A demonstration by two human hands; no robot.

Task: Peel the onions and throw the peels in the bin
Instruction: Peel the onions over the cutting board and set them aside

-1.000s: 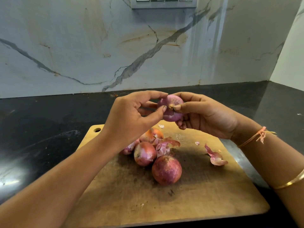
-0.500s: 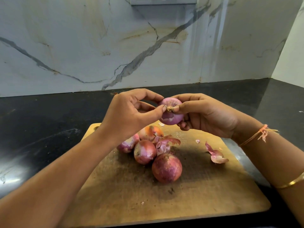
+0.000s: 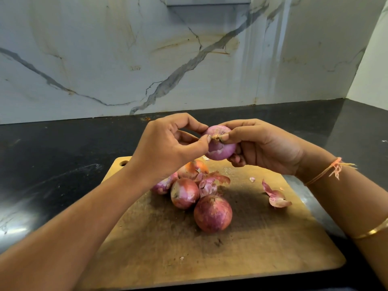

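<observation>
One onion (image 3: 220, 147), mostly bare, was held above cutting board (image 3: 252, 259): right hand (image 3: 264, 145) curled round it, left hand (image 3: 168, 143) pinched its tip. Remaining onions (image 3: 213, 213) awaited peeling; peels (image 3: 275, 196) lay on board, bin unseen.

5 onions (image 3: 220, 148) incl. 1 held, 1 chopping board (image 3: 252, 259), approx. 2 big loose peels (image 3: 275, 196).

no readable text, no labels, no numbers anywhere in view
</observation>
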